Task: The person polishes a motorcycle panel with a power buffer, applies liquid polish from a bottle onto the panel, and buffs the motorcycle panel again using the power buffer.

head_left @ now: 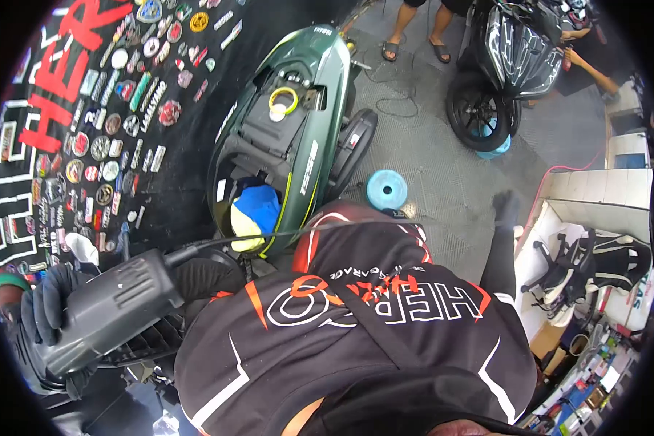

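The black corded tool (116,309) was at your left side, gripped in your gloved left hand (47,301), its cord (291,234) crossing before your chest. Beyond it stood a green scooter (327,62) with a blue-and-yellow cloth (258,211) on it, a blue stool (386,190) nearby. Your right hand (505,207) hung blurred over the floor (450,182); I could not tell whether its fingers were spread or closed.
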{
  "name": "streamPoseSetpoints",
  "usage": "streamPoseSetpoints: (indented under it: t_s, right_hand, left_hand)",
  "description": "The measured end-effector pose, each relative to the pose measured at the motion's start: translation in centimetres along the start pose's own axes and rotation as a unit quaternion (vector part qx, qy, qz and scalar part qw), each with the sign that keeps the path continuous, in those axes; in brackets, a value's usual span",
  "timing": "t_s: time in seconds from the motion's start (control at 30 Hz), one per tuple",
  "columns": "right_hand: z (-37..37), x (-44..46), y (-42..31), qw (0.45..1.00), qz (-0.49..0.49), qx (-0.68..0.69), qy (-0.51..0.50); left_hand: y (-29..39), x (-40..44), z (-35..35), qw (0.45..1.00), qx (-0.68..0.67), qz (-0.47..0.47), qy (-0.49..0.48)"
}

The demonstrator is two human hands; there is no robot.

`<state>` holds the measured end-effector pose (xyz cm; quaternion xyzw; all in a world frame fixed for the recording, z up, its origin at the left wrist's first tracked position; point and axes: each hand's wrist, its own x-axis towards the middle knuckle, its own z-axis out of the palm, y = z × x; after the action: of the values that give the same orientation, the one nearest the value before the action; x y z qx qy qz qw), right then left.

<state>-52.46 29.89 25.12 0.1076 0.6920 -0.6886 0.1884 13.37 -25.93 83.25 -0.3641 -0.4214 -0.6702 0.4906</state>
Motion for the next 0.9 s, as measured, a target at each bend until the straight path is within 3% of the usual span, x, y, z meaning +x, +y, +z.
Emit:
streamPoseSetpoints:
  t_s: [0.03, 0.1, 0.17, 0.2, 0.23, 0.3, 0.33, 0.37, 0.4, 0.47, 0.53, 0.57, 0.63, 0.7, 0.77, 0.9]
  right_hand:
    - [5.9, -3.3, -5.2, 0.996, -0.063, 0.051, 0.043]
    - [13.1, -6.6, -11.2, 0.996, -0.093, 0.002, -0.017]
    - [16.7, -8.0, -11.8, 0.919, -0.173, -0.313, -0.167]
    - [18.4, -9.9, -12.5, 0.806, -0.184, -0.497, -0.265]
    - [19.8, -11.7, -13.3, 0.646, -0.184, -0.653, -0.350]
    - [19.8, -11.9, -9.6, 0.485, -0.084, -0.784, -0.379]
    - [19.7, -12.1, -8.7, 0.456, 0.029, -0.808, -0.373]
    - [19.6, -12.7, -7.5, 0.411, 0.095, -0.837, -0.348]
    - [18.8, -12.8, -6.7, 0.402, 0.172, -0.840, -0.322]
    - [17.8, -13.1, -4.4, 0.226, 0.152, -0.867, -0.417]
    - [18.7, -15.2, -3.1, 0.077, 0.099, -0.887, -0.445]
    - [19.2, -15.6, -2.3, 0.077, 0.099, -0.886, -0.446]
    - [20.4, -16.2, -0.4, 0.280, -0.072, -0.876, -0.386]
    - [26.0, -18.5, -1.0, 0.280, -0.123, -0.851, -0.427]
    - [30.9, -21.5, -2.9, 0.405, -0.194, -0.753, -0.481]
    - [42.7, -27.1, -6.4, 0.393, -0.210, -0.703, -0.555]
  left_hand:
    - [1.1, -0.9, -0.6, 1.000, 0.008, 0.002, 0.008]
    - [2.3, -2.8, -1.5, 1.000, 0.017, 0.007, 0.011]
    - [0.6, -3.2, -0.5, 0.997, 0.069, 0.004, 0.028]
    - [0.2, -3.4, -0.2, 0.992, 0.123, -0.007, 0.039]
    - [1.4, -4.4, -0.8, 0.991, 0.134, 0.007, 0.026]
    - [1.9, -5.7, 1.0, 0.976, 0.210, 0.033, 0.051]
    - [2.3, -6.1, 1.8, 0.955, 0.286, 0.054, 0.066]
    - [3.7, -6.7, 1.9, 0.965, 0.260, 0.016, 0.014]
    - [4.9, -7.3, 1.8, 0.971, 0.234, -0.022, -0.038]
    - [7.2, -8.5, 3.3, 0.965, 0.259, -0.031, -0.033]
    - [9.0, -9.7, 4.6, 0.958, 0.284, -0.037, -0.020]
    - [9.6, -10.3, 5.3, 0.955, 0.295, -0.038, -0.013]
    - [10.4, -11.1, 6.3, 0.948, 0.315, -0.035, 0.006]
    - [10.3, -11.8, 7.1, 0.943, 0.330, -0.033, 0.023]
    - [10.7, -12.3, 7.8, 0.938, 0.342, -0.029, 0.038]
    - [11.7, -13.1, 10.3, 0.921, 0.384, -0.009, 0.069]
